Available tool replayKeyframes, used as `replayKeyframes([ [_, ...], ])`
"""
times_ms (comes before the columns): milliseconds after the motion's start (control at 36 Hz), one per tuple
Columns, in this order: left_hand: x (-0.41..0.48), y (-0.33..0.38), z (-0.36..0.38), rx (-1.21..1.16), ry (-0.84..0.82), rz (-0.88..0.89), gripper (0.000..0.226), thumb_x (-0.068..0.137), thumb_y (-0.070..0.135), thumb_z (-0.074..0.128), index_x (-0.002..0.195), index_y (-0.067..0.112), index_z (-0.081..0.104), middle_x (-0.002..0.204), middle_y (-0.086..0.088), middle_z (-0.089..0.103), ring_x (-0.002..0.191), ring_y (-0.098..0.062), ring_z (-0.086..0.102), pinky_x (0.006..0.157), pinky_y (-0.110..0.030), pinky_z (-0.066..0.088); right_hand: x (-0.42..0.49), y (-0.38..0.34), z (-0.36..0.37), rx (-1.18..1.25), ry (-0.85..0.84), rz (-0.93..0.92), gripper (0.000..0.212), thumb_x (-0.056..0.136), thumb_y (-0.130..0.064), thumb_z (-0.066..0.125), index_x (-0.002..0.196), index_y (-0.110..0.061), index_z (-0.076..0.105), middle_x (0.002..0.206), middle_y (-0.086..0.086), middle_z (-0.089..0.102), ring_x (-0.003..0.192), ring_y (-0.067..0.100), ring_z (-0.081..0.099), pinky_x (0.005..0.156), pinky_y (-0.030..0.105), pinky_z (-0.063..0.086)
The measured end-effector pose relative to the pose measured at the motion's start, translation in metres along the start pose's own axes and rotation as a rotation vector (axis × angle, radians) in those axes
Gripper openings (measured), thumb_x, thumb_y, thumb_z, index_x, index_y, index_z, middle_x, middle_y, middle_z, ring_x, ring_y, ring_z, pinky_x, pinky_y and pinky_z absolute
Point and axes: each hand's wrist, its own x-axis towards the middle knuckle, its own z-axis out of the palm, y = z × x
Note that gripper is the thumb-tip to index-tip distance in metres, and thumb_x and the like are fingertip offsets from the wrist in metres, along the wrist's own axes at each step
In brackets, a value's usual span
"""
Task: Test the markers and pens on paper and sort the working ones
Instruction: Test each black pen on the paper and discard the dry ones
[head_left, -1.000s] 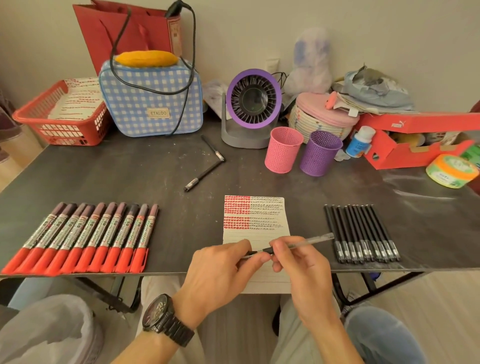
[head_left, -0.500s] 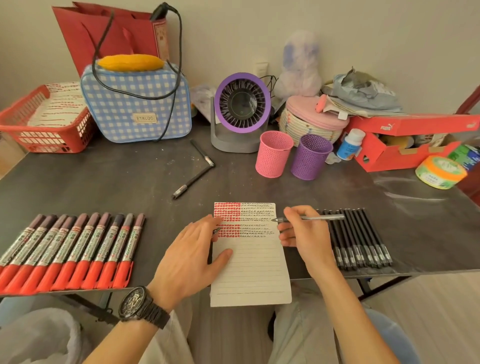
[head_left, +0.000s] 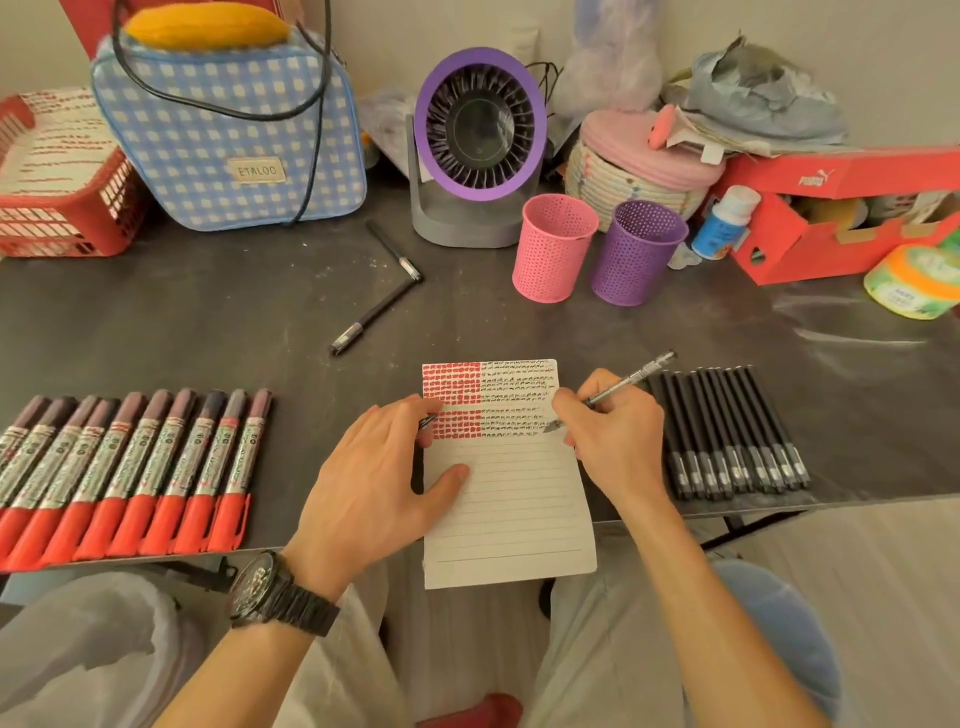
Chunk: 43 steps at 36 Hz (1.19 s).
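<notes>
Red basket (head_left: 67, 228) cut by left edge; paper (head_left: 511, 512) scribbles unreadable.

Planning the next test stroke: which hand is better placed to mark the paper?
Right. The right hand grips the pen with its tip at the scribbled rows on the paper; the left hand lies flat on the paper, steadying it.

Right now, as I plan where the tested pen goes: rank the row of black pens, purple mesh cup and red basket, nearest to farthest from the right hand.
1. The row of black pens, just beside the right hand, on its right.
2. The purple mesh cup, farther back.
3. The red basket, at the far left.
</notes>
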Motion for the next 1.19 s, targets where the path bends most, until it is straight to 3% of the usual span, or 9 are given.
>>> replayKeyframes([
  [139,-0.0001,0.0013,-0.0013,0.009,0.004,-0.005,0.065,0.086,0.071,0.047,0.138,0.032,0.042,0.109,0.026,0.049,0.098,0.002,0.048,0.103,-0.028,0.04,0.0009,0.0003,0.0023,-0.031,-0.001,-0.018,0.031,0.082,-0.018,0.071,0.056,-0.015,0.053,0.044,0.0,0.061,0.036,0.004,0.051,0.044,0.013,0.039],
  [417,-0.0002,0.0032,-0.0039,0.024,0.001,-0.023,0.064,0.086,0.068,0.051,0.137,0.03,0.043,0.101,0.025,0.048,0.092,0.002,0.045,0.106,-0.042,0.048,0.0014,0.0019,0.0039,-0.042,-0.014,-0.017,0.026,0.082,-0.02,0.07,0.06,-0.018,0.056,0.046,-0.001,0.062,0.038,0.003,0.053,0.047,0.014,0.04],
  [1194,0.0004,-0.0014,-0.0004,0.027,0.006,-0.018,0.065,0.086,0.07,0.051,0.138,0.033,0.041,0.101,0.026,0.048,0.095,0.003,0.044,0.109,-0.04,0.044,0.0029,0.0062,0.0044,-0.047,0.019,-0.07,0.027,0.081,-0.015,0.067,0.058,-0.014,0.052,0.045,0.005,0.06,0.04,0.001,0.055,0.046,0.013,0.038],
])
